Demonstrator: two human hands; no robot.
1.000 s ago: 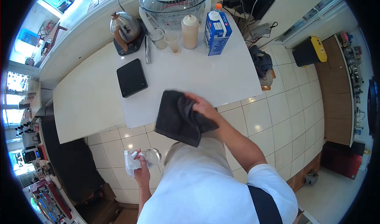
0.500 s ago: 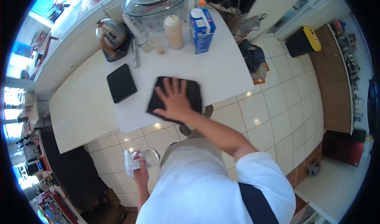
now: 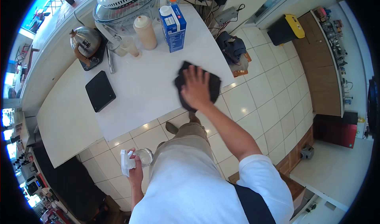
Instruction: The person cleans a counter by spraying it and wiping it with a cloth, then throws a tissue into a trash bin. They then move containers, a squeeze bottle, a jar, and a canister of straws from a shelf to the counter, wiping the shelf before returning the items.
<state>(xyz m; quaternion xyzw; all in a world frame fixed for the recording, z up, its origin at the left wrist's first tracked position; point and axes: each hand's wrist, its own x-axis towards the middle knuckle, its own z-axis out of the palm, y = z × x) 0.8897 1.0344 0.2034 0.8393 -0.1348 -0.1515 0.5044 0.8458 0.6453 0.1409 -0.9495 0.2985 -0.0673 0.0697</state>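
Note:
With fingers spread, my right hand (image 3: pixel 196 90) presses flat on a black cloth (image 3: pixel 214 83) at the front right edge of the white table (image 3: pixel 136 93). Part of the cloth hangs past the edge. Low at my left side, my left hand (image 3: pixel 136 170) is closed around a clear spray bottle (image 3: pixel 145 157) with a white trigger head. A flat black device (image 3: pixel 100 91), perhaps a scale, lies on the table to the left of the cloth. Behind the cloth stands a blue and white carton (image 3: pixel 173 32).
A squeeze bottle (image 3: pixel 145 33), a glass countertop oven (image 3: pixel 126 10) and a gooseneck kettle (image 3: pixel 86 43) on a black base line the table's back. A metal utensil (image 3: pixel 110 61) lies beside the kettle. A black and yellow bin (image 3: pixel 285 30) stands on the tiled floor.
My right hand has slid the black cloth rightward along the table to the front right edge. The view has shifted a little. My left hand still holds the spray bottle low.

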